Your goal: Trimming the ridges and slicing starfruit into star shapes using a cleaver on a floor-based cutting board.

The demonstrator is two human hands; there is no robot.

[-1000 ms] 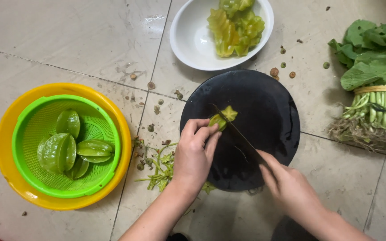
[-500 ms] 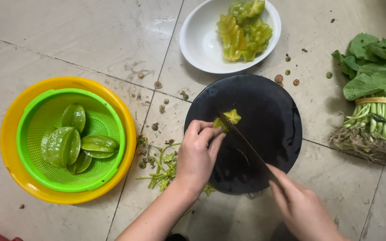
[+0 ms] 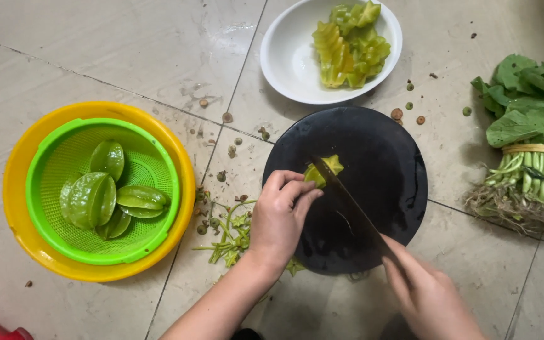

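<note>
I count two hands, one dark-bladed knife (image 3: 347,204), one round black cutting board (image 3: 385,157), one white bowl (image 3: 284,56), one green strainer (image 3: 152,157) and one yellow basin (image 3: 17,170).

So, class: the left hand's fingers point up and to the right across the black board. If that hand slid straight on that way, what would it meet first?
The left hand already touches the starfruit piece at its fingertips, so it would push that first. Beyond it lies bare black cutting board, then probably the white bowl, though depth is hard to judge.
</note>
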